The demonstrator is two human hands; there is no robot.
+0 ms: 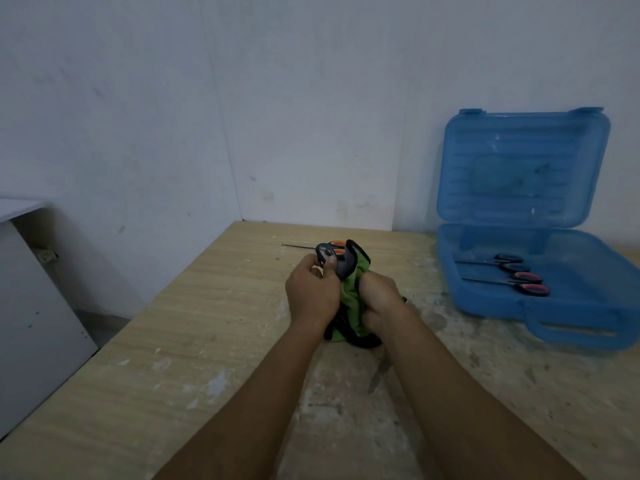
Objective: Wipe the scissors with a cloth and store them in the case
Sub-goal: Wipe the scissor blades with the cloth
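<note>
Scissors (330,252): orange-and-black handles pinched by left hand (311,292), blades hidden in cloth (349,292), above mid worktop (207,341). Cloth: green, gripped in curled right hand (379,299). Case (588,265): blue, open, at right; two more pairs (528,278) inside.

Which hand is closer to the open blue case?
Right. The right hand, gripping the green cloth, is left of the blue case, apart from it; the left hand, holding the scissors by the handles, is farther left.
</note>
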